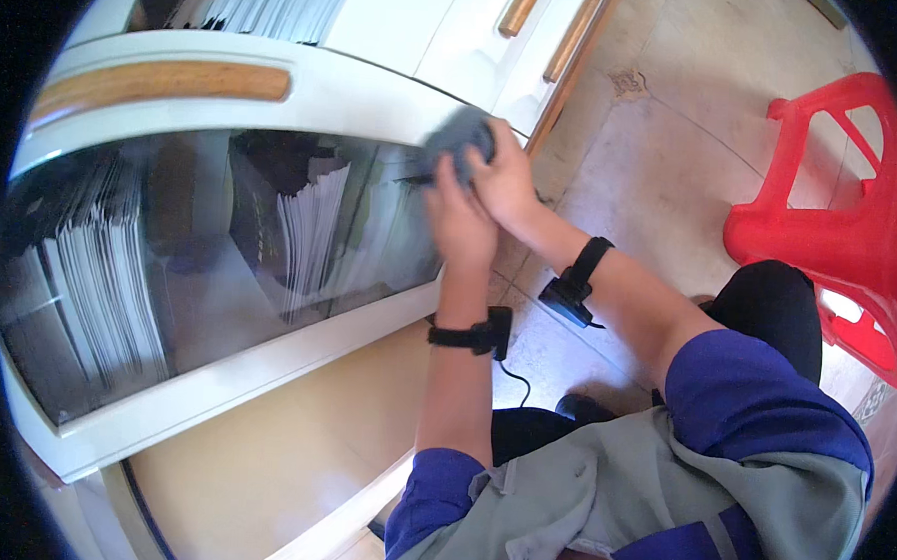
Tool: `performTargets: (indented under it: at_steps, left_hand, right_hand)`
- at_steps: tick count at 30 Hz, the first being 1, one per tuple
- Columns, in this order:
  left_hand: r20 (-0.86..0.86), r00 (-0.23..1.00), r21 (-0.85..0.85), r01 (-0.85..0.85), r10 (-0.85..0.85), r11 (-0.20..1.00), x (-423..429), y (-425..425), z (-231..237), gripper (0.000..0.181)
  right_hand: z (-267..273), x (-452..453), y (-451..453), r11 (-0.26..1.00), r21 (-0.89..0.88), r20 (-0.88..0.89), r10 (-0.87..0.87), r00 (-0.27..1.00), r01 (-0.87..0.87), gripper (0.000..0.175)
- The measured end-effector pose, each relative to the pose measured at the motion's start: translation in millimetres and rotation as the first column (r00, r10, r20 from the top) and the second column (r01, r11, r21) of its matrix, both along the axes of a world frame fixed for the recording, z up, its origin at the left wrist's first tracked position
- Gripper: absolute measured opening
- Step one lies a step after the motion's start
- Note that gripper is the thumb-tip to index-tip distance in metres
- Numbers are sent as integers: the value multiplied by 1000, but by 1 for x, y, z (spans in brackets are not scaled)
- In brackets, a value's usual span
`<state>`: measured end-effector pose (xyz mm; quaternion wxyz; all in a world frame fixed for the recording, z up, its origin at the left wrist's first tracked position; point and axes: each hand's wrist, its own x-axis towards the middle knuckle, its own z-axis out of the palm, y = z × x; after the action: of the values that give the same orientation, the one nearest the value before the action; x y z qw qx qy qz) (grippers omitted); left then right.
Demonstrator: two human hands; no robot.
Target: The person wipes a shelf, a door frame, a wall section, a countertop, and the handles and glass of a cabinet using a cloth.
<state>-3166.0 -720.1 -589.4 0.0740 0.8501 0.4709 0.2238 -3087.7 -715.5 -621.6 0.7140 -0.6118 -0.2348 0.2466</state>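
Both of my hands are on a bunched grey cloth (455,134), blurred, at the edge of a white cabinet door (358,111) with a glass pane. My right hand (509,177) grips the cloth from the right. Just below it, my left hand (462,224) holds the cloth's lower side with its fingers. Through the glass pane (201,269) show upright stacks of papers or booklets (107,280). A long wooden handle (179,80) runs along the door frame. Black straps with small devices circle both forearms.
A red plastic stool (818,228) stands on the tiled floor (671,169) to the right. White cabinet fronts with wooden handles (522,9) are at the top. A beige panel (284,438) lies below the glass door. A cable (523,381) hangs from the left wrist device.
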Motion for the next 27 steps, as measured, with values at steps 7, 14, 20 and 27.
performTargets:
  at_steps: [7, 14, 20, 27]
  left_hand:
    - [31, 986, 265, -168, 165, 950, 23, 0, 63, 52]
    - [-314, 947, -79, -96, 67, 992, 63, 10, -10, 43]
    - [-378, 910, -343, 33, -170, 939, 92, 15, -54, 44]
    - [-202, 979, -267, -34, -21, 963, 52, 10, -28, 59]
  right_hand:
    - [58, 34, 6, 944, 274, 290, 100, 952, -183, 39]
    - [-52, 45, 19, 996, 32, 43, 80, 996, -81, 33]
    - [-142, 68, 13, 966, -246, -100, 62, 993, -85, 35]
    - [-54, 39, 18, 973, -230, -82, -53, 995, 33, 31]
